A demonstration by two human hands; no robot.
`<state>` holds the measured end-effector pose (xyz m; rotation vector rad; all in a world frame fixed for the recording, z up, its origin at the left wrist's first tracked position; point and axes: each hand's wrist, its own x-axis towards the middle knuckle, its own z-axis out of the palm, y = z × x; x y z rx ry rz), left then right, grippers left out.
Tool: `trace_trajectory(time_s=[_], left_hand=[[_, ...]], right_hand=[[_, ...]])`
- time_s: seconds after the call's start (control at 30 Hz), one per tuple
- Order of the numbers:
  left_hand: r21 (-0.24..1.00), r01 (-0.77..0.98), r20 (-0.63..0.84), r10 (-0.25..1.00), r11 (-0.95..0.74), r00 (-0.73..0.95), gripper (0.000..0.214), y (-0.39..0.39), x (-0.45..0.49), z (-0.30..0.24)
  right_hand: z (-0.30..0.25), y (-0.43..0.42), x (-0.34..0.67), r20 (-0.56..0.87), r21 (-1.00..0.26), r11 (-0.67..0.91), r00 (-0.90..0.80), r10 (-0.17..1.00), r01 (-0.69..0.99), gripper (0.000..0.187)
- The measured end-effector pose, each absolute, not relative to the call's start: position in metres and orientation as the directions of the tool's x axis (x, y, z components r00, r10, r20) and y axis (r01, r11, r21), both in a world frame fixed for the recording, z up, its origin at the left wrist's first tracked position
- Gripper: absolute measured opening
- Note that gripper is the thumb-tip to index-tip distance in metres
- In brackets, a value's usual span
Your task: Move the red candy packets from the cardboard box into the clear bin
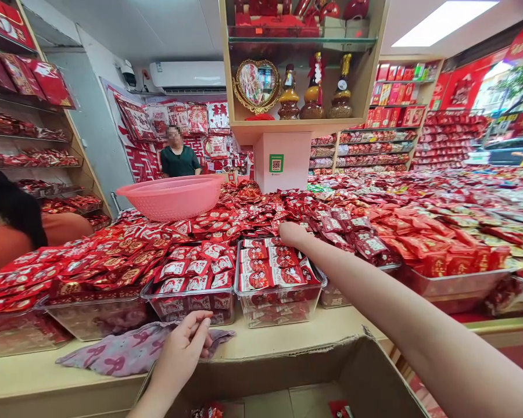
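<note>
My right hand (293, 234) reaches to the back edge of a clear plastic bin (279, 307) of red and white candy packets (283, 268). Its fingers are turned away and hidden, so whether they grip a packet is unclear. Loosely bent, with nothing visible in it, my left hand (190, 337) hovers at the near counter edge. Below and beside it lies a crumpled lilac patterned cloth (126, 351). An open cardboard box (305, 371) stands right in front of me, with a few red packets (209, 411) at its bottom.
More clear bins (187, 305) of red packets line the counter edge (253, 342). A pink plastic basket (174, 200) rests on the heaped packets behind. A white pillar (283, 157) carries a display shelf (305, 123). One person (179, 157) stands at the back; another (13, 226) is at left.
</note>
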<state>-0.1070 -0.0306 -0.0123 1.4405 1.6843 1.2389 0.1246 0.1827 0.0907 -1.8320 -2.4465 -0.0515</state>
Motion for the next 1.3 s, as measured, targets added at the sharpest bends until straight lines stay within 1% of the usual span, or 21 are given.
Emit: trace_trajectory(time_s=[0.2, 0.37, 0.5, 0.63, 0.7, 0.77, 0.8, 0.87, 0.9, 0.93, 0.97, 1.07, 1.13, 1.3], left_hand=[[0.909, 0.414, 0.148, 0.962, -0.041, -0.228, 0.029, -0.032, -0.104, -0.011], [0.883, 0.466, 0.176, 0.958, -0.052, -0.225, 0.026, -0.031, -0.101, -0.01], [0.855, 0.514, 0.197, 0.958, -0.064, -0.209, 0.025, -0.033, -0.099, -0.01], [0.874, 0.482, 0.195, 0.954, -0.064, -0.226, 0.027, -0.038, -0.101, -0.013], [0.863, 0.495, 0.253, 0.937, -0.105, -0.242, 0.026, -0.041, -0.102, -0.007], [0.785, 0.59, 0.378, 0.902, -0.191, -0.21, 0.025, -0.038, -0.1, 0.009], [0.701, 0.665, 0.468, 0.87, -0.257, -0.158, 0.024, -0.034, -0.097, 0.022], [0.485, 0.793, 0.553, 0.832, -0.368, 0.048, 0.027, -0.016, -0.087, 0.05], [0.393, 0.823, 0.545, 0.825, -0.41, 0.151, 0.032, -0.003, -0.08, 0.065], [0.317, 0.842, 0.491, 0.835, -0.436, 0.248, 0.037, 0.014, -0.073, 0.077], [0.257, 0.863, 0.39, 0.863, -0.436, 0.32, 0.042, 0.032, -0.066, 0.087], [0.233, 0.869, 0.26, 0.889, -0.436, 0.377, 0.045, 0.087, -0.047, 0.097], [0.227, 0.883, 0.19, 0.908, -0.411, 0.374, 0.045, 0.114, -0.041, 0.092], [0.214, 0.923, 0.087, 0.948, -0.319, 0.307, 0.041, 0.135, -0.046, 0.08]], right_hand=[[0.09, 0.168, 0.123, 0.205, -0.043, 0.302, -0.288, 0.936, 0.952, 0.026], [0.09, 0.159, 0.109, 0.28, -0.032, 0.389, -0.366, 0.888, 0.92, 0.027], [0.092, 0.162, 0.091, 0.261, -0.027, 0.455, -0.433, 0.863, 0.89, 0.025], [0.095, 0.172, 0.089, 0.204, -0.049, 0.409, -0.392, 0.897, 0.911, 0.024], [0.096, 0.177, 0.095, 0.182, -0.06, 0.384, -0.368, 0.912, 0.921, 0.028], [0.097, 0.179, 0.104, 0.169, -0.071, 0.37, -0.354, 0.92, 0.926, 0.031], [0.097, 0.18, 0.108, 0.164, -0.078, 0.37, -0.354, 0.921, 0.926, 0.032], [0.098, 0.18, 0.115, 0.162, -0.093, 0.386, -0.368, 0.916, 0.918, 0.033], [0.097, 0.179, 0.118, 0.163, -0.1, 0.398, -0.38, 0.911, 0.912, 0.033], [0.097, 0.179, 0.12, 0.165, -0.105, 0.411, -0.392, 0.905, 0.906, 0.032], [0.097, 0.178, 0.121, 0.166, -0.11, 0.421, -0.401, 0.901, 0.9, 0.031], [0.096, 0.177, 0.122, 0.164, -0.121, 0.436, -0.415, 0.895, 0.892, 0.028], [0.095, 0.177, 0.122, 0.162, -0.126, 0.439, -0.419, 0.894, 0.889, 0.025], [0.093, 0.179, 0.125, 0.163, -0.136, 0.445, -0.423, 0.891, 0.885, 0.021]])
